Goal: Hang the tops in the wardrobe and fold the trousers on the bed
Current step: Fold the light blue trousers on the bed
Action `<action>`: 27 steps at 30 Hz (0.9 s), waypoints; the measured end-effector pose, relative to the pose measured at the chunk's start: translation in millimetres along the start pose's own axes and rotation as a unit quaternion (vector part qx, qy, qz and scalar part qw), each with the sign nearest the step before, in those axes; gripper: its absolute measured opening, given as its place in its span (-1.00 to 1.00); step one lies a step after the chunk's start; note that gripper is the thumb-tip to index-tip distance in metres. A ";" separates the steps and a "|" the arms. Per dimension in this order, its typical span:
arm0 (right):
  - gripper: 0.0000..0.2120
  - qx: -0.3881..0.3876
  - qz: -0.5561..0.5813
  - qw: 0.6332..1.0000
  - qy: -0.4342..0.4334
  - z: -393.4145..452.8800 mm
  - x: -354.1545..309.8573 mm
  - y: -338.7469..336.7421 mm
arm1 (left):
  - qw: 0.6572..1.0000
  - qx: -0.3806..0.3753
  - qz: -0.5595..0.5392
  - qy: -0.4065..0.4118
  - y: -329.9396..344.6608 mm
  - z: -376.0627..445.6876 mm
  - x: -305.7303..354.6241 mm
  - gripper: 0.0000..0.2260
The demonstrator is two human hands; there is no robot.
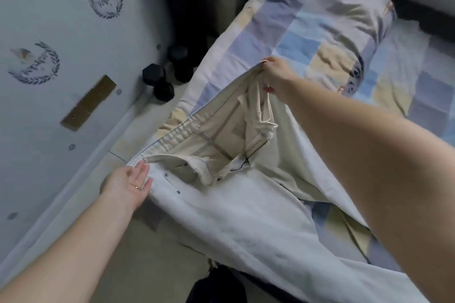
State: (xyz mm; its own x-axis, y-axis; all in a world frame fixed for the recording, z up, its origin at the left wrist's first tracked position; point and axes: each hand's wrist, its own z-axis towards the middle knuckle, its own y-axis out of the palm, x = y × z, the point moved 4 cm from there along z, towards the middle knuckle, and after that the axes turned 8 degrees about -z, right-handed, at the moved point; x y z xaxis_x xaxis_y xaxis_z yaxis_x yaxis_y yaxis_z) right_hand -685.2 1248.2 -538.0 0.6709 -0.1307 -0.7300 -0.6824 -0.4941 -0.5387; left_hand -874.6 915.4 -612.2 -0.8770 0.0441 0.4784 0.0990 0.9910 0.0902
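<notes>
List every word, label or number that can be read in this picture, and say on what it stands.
"Voyage", in script inside the upper wreath emblem on the pale panel at the left.
Lower wreath emblem: the same design, but too blurred to read.
Dark print on the garment lying on the bed: too blurred to read.
White trousers: no readable label.

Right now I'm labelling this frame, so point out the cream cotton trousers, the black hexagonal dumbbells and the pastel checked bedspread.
cream cotton trousers [221, 206]: head view, front of one leg.
black hexagonal dumbbells [154, 74]: head view, one hexagonal end.
pastel checked bedspread [293, 44]: head view, bare blue square.
</notes>
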 end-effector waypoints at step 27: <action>-0.90 0.110 0.027 0.993 -0.016 30.4 176.8 175.3 | 0.644 -0.263 0.633 0.340 142.8 153.6 -52.8 -0.68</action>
State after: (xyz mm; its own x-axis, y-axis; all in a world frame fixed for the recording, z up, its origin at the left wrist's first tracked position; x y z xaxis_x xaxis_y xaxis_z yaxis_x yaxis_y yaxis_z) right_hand -695.0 1164.6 -774.3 0.6248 -0.1232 -0.7710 -0.7662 -0.2868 -0.5751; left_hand -886.4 1074.0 -758.8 0.4539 0.5312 0.7154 0.8344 0.0283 -0.5504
